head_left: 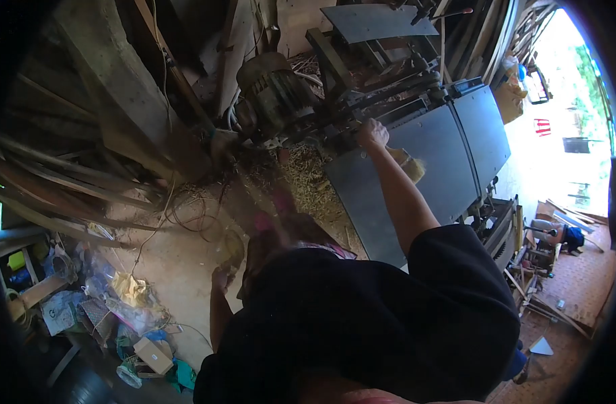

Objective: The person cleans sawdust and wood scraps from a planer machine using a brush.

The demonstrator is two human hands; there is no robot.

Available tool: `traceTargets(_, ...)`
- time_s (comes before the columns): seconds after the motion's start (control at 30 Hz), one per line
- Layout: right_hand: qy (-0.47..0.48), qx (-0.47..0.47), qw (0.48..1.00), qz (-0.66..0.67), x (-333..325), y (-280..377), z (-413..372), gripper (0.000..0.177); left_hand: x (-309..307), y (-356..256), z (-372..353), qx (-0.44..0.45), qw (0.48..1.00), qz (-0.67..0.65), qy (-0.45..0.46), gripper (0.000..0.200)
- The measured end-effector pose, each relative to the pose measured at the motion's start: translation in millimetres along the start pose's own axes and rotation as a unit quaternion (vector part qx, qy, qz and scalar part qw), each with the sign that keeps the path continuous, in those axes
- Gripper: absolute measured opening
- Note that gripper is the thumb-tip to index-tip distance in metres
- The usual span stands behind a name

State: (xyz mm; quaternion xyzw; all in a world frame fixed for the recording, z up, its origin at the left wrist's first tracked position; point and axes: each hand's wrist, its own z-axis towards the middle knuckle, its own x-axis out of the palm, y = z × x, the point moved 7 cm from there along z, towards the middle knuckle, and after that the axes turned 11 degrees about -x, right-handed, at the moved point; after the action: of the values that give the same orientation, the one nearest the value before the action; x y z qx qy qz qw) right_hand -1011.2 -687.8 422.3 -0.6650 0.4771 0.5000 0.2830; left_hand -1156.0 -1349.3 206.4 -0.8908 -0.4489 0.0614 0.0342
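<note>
My right hand (373,135) is closed at the inner edge of a grey metal machine table (429,195), by the cutter gap; what its fingers grip there is hidden. Beneath my right forearm a pale, curved block of wood (412,167) lies on that table. Low on the left, my left hand (222,277) is closed around the lower end of a rounded, yellowish-brown piece (232,249), which looks like wood and is held upright beside my leg.
A dusty electric motor (274,91) sits behind the machine, with wood shavings (311,178) heaped below. Timber planks (72,178) lean at left. Plastic bags and a cardboard box (153,355) litter the lower left. A loose cable (161,225) crosses the floor. Another machine (503,232) stands at right.
</note>
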Motion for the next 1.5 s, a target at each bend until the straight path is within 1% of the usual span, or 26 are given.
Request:
traceTargets(0.07, -0.068, 0.051, 0.996, 0.001, 2, -7, 2, 0.025, 0, 6, 14, -0.004, 1.0, 0.005, 0.017, 0.036)
traceTargets(0.13, -0.072, 0.067, 0.995, 0.016, -3, -4, -1, 0.025, 5, 6, 21, 0.019, 0.999, -0.028, 0.034, 0.038)
traceTargets(0.2, -0.074, 0.082, 0.993, 0.033, -9, -3, -7, 0.027, 6, 8, 29, 0.01, 0.999, -0.026, 0.03, 0.039)
traceTargets(0.27, -0.038, 0.054, 0.998, 0.023, -12, 1, -10, 0.029, 5, 9, 35, 0.004, 0.999, -0.028, 0.036, 0.04)
traceTargets(0.3, -0.039, 0.053, 0.998, 0.023, -12, -2, -11, 0.029, 4, 6, 32, 0.005, 0.999, -0.028, 0.036, 0.04)
traceTargets(0.37, -0.059, 0.02, 0.998, 0.033, -13, -7, -8, 0.028, 7, 0, 16, 0.004, 0.998, -0.024, 0.05, 0.037)
traceTargets(0.4, -0.072, 0.027, 0.995, 0.062, -10, -14, -4, 0.03, 8, -2, 8, 0.004, 0.998, -0.028, 0.048, 0.037)
traceTargets(0.47, -0.064, 0.017, 0.995, 0.071, -15, -12, -9, 0.031, -3, -5, -6, 0.017, 0.999, -0.028, -0.023, 0.033)
traceTargets(0.57, -0.082, 0.004, 0.993, 0.083, -8, -20, -7, 0.033, -17, 4, 2, 0.013, 0.999, -0.016, -0.037, 0.031)
traceTargets(0.67, -0.104, -0.023, 0.99, 0.092, -25, -7, -25, 0.034, -19, 6, -8, 0.004, 0.998, -0.03, -0.052, 0.032)
traceTargets(0.73, -0.07, -0.062, 0.986, 0.138, -30, 16, -42, 0.034, -21, 13, -3, 0.001, 0.997, -0.052, -0.055, 0.031)
traceTargets(0.77, -0.072, -0.061, 0.986, 0.138, -28, 25, -51, 0.034, -23, 17, 0, -0.001, 0.996, -0.075, -0.058, 0.031)
traceTargets(0.83, -0.002, -0.175, 0.98, 0.097, -16, 59, -66, 0.031, -20, 18, -2, -0.003, 0.996, -0.073, -0.053, 0.031)
traceTargets(0.87, -0.004, -0.174, 0.98, 0.096, 1, 55, -60, 0.031, -18, 19, -4, -0.007, 0.996, -0.072, -0.051, 0.032)
traceTargets(0.9, -0.075, -0.228, 0.967, 0.089, 20, 53, -51, 0.032, -18, 18, -5, -0.006, 0.996, -0.071, -0.05, 0.032)
traceTargets(0.93, -0.144, -0.281, 0.945, 0.081, 17, 61, -52, 0.033, -16, 18, -6, -0.012, 0.997, -0.07, -0.036, 0.032)
traceTargets(0.97, -0.146, -0.281, 0.945, 0.081, 16, 56, -44, 0.033, -15, 19, -7, -0.018, 0.997, -0.069, -0.024, 0.032)
traceTargets(1.03, -0.088, -0.119, 0.979, 0.139, -11, 38, -38, 0.037, -18, 24, 4, -0.013, 0.997, -0.075, -0.014, 0.033)
traceTargets(1.07, -0.034, -0.069, 0.986, 0.151, -27, 33, -40, 0.042, -17, 26, 10, -0.008, 0.997, -0.082, -0.004, 0.035)
traceTargets(1.1, -0.046, -0.049, 0.993, 0.101, -26, 15, -25, 0.044, -17, 26, 13, -0.008, 0.997, -0.082, -0.004, 0.035)
traceTargets(1.17, -0.049, 0.017, 0.996, 0.067, -25, -10, -8, 0.043, -19, 28, 17, -0.021, 0.996, -0.073, -0.045, 0.037)
traceTargets(1.3, -0.037, 0.023, 0.996, 0.074, -6, -28, 13, 0.045, -16, 26, 13, -0.013, 0.997, -0.068, -0.023, 0.039)
traceTargets(1.37, 0.02, -0.065, 0.998, -0.004, 6, -19, 16, 0.045, -12, 24, 8, -0.007, 0.995, -0.092, -0.024, 0.037)
traceTargets(1.4, 0.02, -0.065, 0.998, -0.005, 6, -16, 11, 0.045, -11, 25, 6, -0.008, 0.996, -0.091, -0.023, 0.037)
traceTargets(1.47, 0.01, -0.028, 0.999, -0.012, 7, -10, 4, 0.044, -9, 26, 4, -0.007, 0.995, -0.102, -0.024, 0.036)
traceTargets(1.5, 0.01, -0.029, 0.999, -0.014, 2, -1, 2, 0.044, -10, 28, 7, -0.008, 0.994, -0.103, -0.023, 0.036)
